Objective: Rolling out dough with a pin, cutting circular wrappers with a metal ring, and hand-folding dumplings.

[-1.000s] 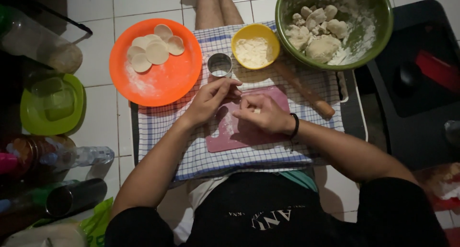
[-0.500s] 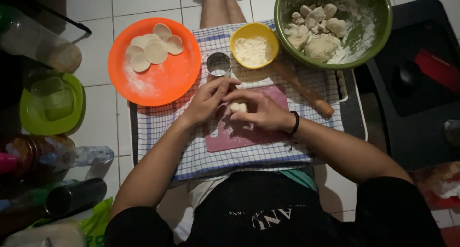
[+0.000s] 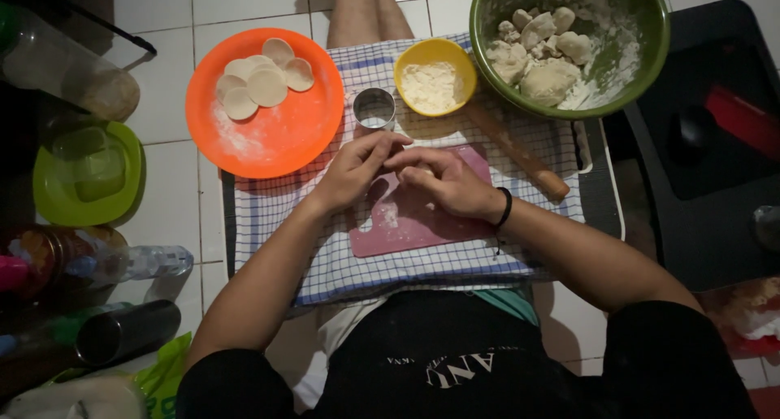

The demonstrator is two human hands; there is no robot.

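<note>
A white tiled floor (image 3: 162, 183) is the work surface, seen from above, with a blue-and-white checked cloth (image 3: 455, 264) spread across it and a flat pink cutting board (image 3: 414, 224) lying on the cloth.

Both hands meet over the top edge of the board. The left hand (image 3: 353, 167) and right hand (image 3: 447, 183) touch at the fingertips, fingers curled inward around a small pale piece of dough (image 3: 424, 172), of which only a sliver shows between the right fingers; its shape is hidden. Both hands are closed on it in a pinching grip. A black band (image 3: 504, 208) circles the right wrist.

Just beyond the hands stand a small round metal cutter (image 3: 374, 108) and a yellow bowl of flour (image 3: 435, 76), both on the cloth. A wooden rolling pin (image 3: 516, 149) lies slantwise to the right, its upper end tucked under the large green bowl (image 3: 642, 69), which holds floury dough lumps (image 3: 540, 57) and is cut off at the top edge. An orange round plate (image 3: 276, 134) to the left carries several flat dough discs (image 3: 260, 78). The far left is dim: a lime-green dish (image 3: 49, 199), bottles and a dark metal cylinder (image 3: 126, 331) are hard to make out.

Compared with a second ago, the hands have drawn closer together and the dough is more covered; everything else has stayed put.
</note>
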